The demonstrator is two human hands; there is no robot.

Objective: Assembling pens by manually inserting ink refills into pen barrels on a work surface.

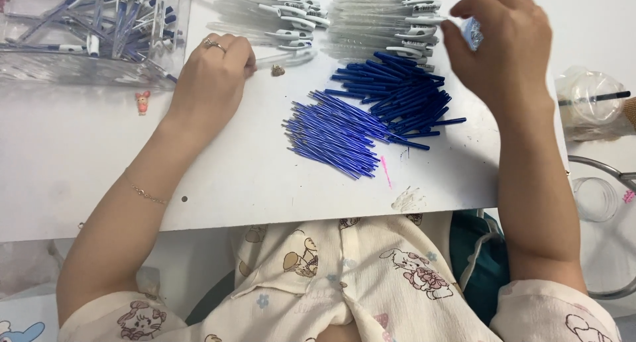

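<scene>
Clear pen barrel (472, 32) — pinched by right hand (503, 50).

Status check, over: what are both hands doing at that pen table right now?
Left hand fisted, resting on white table beside clear tray. Right hand raised over clear pen barrels, pinching a small part, unclear. Blue refills lie untouched. Nothing blocking.

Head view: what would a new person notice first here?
Two heaps of blue pen parts lie mid-table, thin refills in front and darker tubes behind. Behind them are rows of clear pen barrels, where the right hand reaches. The left hand rests fisted beside a clear box of pens.
</scene>
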